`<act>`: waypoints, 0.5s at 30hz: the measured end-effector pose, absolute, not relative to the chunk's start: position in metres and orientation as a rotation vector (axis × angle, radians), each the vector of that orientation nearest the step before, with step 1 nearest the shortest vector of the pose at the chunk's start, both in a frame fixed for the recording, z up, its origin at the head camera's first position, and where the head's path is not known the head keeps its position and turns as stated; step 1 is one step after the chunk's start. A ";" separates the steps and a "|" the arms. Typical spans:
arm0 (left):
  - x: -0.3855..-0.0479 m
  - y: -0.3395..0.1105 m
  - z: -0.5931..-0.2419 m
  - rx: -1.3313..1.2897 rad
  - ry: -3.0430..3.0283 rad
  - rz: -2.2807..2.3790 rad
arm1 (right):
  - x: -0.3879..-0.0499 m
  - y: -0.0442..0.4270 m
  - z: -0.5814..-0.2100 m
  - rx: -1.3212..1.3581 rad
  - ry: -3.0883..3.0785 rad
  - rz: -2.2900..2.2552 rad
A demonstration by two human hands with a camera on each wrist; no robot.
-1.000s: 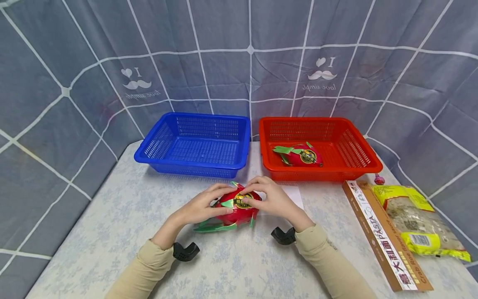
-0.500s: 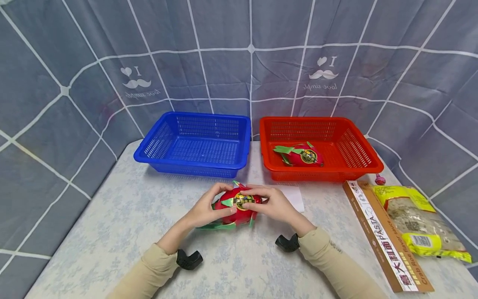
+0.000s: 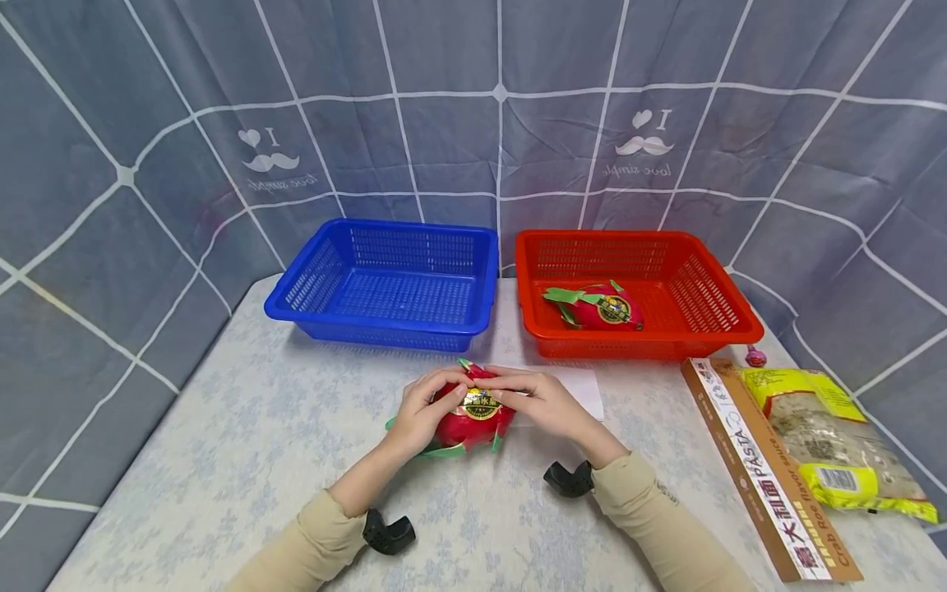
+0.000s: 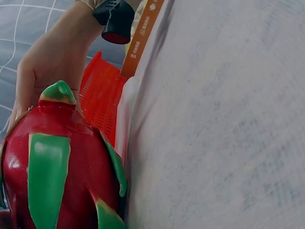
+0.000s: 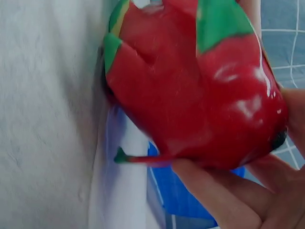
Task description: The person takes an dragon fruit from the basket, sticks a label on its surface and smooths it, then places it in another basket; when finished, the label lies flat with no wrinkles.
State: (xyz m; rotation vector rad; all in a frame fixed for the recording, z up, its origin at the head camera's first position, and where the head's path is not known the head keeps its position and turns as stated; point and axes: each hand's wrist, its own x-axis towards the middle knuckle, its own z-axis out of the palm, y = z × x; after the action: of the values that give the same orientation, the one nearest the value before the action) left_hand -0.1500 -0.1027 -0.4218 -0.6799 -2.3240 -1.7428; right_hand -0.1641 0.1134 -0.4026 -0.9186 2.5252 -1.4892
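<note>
A red dragon fruit (image 3: 473,429) with green leaf tips and a round black-and-gold sticker lies on the table in the head view. My left hand (image 3: 423,411) holds its left and upper side, thumb across the front near the sticker. From the right, my right hand (image 3: 549,401) grips it with fingers over the top. The left wrist view shows the glossy fruit (image 4: 86,167) close up, with the right hand (image 4: 52,67) beyond it. In the right wrist view, fingers (image 5: 214,195) curve against the fruit (image 5: 176,90). The left palm is hidden.
Behind the hands stand a blue basket (image 3: 381,333) and a red basket (image 3: 644,347) holding another dragon fruit (image 3: 602,310). A pasta box (image 3: 769,469), a yellow bag (image 3: 832,444) and a small pink item (image 3: 755,356) lie at right. White paper (image 3: 584,390) lies near the right hand.
My left hand has shifted right and further over the dragon fruit, its thumb now nearer the sticker's top. The right hand's fingers have lowered and flattened slightly; the fruit has turned a little.
</note>
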 end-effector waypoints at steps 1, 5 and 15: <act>-0.150 -0.103 -0.421 -0.683 -2.326 -1.750 | -0.164 0.113 -0.403 -0.912 2.524 -1.504; -0.150 -0.102 -0.419 -0.671 -2.319 -1.773 | -0.163 0.108 -0.404 -0.887 2.556 -1.581; -0.145 -0.100 -0.425 -0.786 -2.385 -1.297 | -0.161 0.102 -0.411 -0.755 2.653 -1.669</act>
State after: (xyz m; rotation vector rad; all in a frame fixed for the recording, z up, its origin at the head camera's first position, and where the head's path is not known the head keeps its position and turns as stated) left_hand -0.1451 -0.1004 -0.4246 -0.7863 -2.3853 -1.2967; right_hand -0.1607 0.1016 -0.4110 -0.7554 2.6528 -1.6694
